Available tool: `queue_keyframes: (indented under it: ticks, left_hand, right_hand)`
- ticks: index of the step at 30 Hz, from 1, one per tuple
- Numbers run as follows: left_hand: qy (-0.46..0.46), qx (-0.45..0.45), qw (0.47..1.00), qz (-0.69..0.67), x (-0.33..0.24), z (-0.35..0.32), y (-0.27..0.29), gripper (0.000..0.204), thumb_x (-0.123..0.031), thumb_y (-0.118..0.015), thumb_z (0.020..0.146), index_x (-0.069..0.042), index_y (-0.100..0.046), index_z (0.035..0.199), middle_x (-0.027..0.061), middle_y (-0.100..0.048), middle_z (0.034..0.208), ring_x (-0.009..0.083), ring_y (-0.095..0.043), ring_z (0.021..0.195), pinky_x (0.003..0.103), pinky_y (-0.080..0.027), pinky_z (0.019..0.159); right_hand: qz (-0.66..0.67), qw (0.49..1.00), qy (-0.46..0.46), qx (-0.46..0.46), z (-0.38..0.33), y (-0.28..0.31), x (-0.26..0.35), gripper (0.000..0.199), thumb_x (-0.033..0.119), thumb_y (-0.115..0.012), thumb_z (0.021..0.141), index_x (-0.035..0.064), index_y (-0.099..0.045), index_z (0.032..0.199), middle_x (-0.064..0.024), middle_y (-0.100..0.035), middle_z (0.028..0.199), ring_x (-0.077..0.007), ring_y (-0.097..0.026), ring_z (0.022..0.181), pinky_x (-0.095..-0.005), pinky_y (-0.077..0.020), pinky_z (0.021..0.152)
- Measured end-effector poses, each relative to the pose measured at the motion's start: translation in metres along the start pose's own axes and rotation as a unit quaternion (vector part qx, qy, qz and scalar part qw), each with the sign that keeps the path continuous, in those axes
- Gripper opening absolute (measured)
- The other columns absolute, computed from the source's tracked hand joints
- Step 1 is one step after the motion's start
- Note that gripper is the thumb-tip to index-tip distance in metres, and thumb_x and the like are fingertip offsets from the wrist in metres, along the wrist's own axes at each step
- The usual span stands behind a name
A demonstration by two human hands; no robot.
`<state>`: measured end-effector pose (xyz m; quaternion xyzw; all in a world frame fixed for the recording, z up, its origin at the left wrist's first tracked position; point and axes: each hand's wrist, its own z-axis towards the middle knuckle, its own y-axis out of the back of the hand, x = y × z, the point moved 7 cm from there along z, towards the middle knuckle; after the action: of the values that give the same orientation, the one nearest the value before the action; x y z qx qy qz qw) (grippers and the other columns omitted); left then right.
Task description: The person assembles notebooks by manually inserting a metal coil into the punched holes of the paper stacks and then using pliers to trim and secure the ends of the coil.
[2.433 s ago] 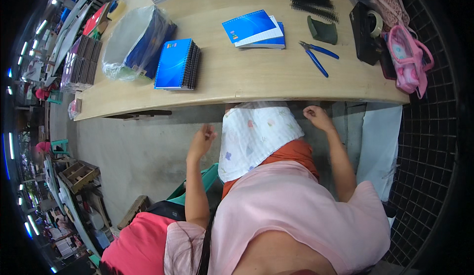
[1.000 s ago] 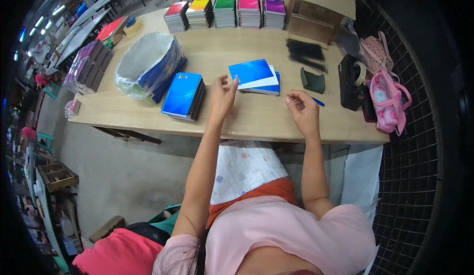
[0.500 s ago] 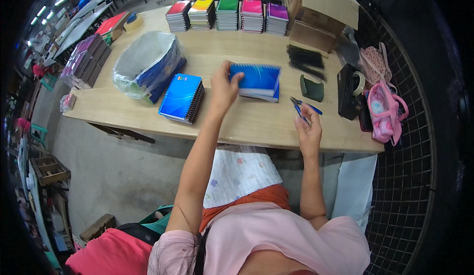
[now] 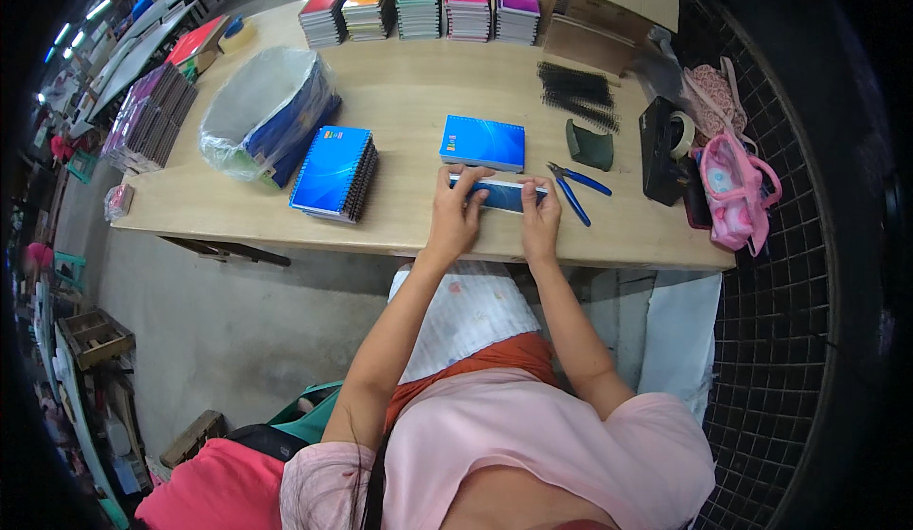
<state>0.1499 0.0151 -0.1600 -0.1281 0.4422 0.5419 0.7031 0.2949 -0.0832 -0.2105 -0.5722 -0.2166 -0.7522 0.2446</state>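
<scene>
Near the table's front edge I hold a blue notebook on its edge between both hands. My left hand grips its left end, fingers over the top, and my right hand pinches its right end. Just beyond lies a short stack of blue notebooks without visible coils. A taller stack of blue notebooks with black spiral coils stands to the left. Blue-handled cutting pliers lie with handles spread beside my right hand, near a dark green piece whose kind I cannot make out.
Black spiral coils lie beyond the green piece. A plastic-lined bin stands at left. Colored notebook stacks line the far edge by a cardboard box. At right sit a black tape dispenser and pink bag.
The blue notebook has come nearer and is tipped onto its edge. My right hand has left the pliers on the table and taken hold of the notebook's right end.
</scene>
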Motion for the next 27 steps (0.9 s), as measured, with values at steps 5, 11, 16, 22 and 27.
queue_keyframes:
  ticks: [5,11,16,22,27]
  left_hand:
    - [0.044,-0.017,0.998,0.029,0.012,0.006,0.023,0.020,0.001,-0.065,0.088,-0.007,-0.067,0.107,0.0147,-0.055,0.103,0.0310,-0.059,0.099,0.038,-0.049,0.083]
    - [0.067,-0.006,0.998,0.006,0.017,0.012,0.012,0.019,-0.004,-0.067,0.089,-0.007,-0.067,0.108,0.0155,-0.054,0.109,0.0301,-0.057,0.100,0.037,-0.048,0.084]
    - [0.072,-0.014,0.997,0.037,0.012,0.014,0.020,0.026,-0.005,-0.067,0.089,-0.007,-0.064,0.115,0.0171,-0.054,0.110,0.0339,-0.054,0.106,0.040,-0.045,0.090]
    - [0.061,-0.049,0.996,0.038,0.021,0.008,0.012,0.023,-0.005,-0.066,0.089,-0.003,-0.060,0.112,0.0176,-0.054,0.109,0.0343,-0.053,0.105,0.043,-0.045,0.091]
    - [0.071,-0.030,0.997,0.014,0.022,0.005,0.024,0.021,-0.006,-0.067,0.089,-0.003,-0.061,0.109,0.0165,-0.054,0.107,0.0324,-0.054,0.101,0.041,-0.046,0.089]
  right_hand:
    - [-0.007,0.989,0.127,-0.070,0.057,0.028,0.033,0.029,0.025,-0.067,0.096,0.0003,-0.064,0.110,-0.0062,-0.066,0.098,-0.0170,-0.063,0.096,-0.0308,-0.0488,0.087]
    - [-0.444,0.880,0.166,0.012,0.207,0.071,0.029,0.019,0.010,-0.077,0.078,0.0039,-0.068,0.094,-0.0118,-0.064,0.094,-0.0318,-0.061,0.095,-0.0416,-0.0508,0.086]
    - [-0.643,0.739,0.170,0.110,0.239,0.059,0.006,0.023,0.018,-0.077,0.077,0.0094,-0.071,0.097,-0.0106,-0.062,0.107,-0.0307,-0.056,0.113,-0.0540,-0.0462,0.094]
    - [-0.604,0.728,0.316,0.072,0.236,0.078,0.037,0.026,0.017,-0.069,0.083,0.0074,-0.070,0.108,-0.0115,-0.063,0.108,-0.0328,-0.059,0.108,-0.0503,-0.0473,0.092]
    - [-0.414,0.835,0.355,0.073,0.182,0.064,0.094,0.040,0.008,-0.060,0.090,0.0059,-0.060,0.130,-0.0174,-0.062,0.101,-0.0385,-0.062,0.088,-0.0419,-0.0509,0.076]
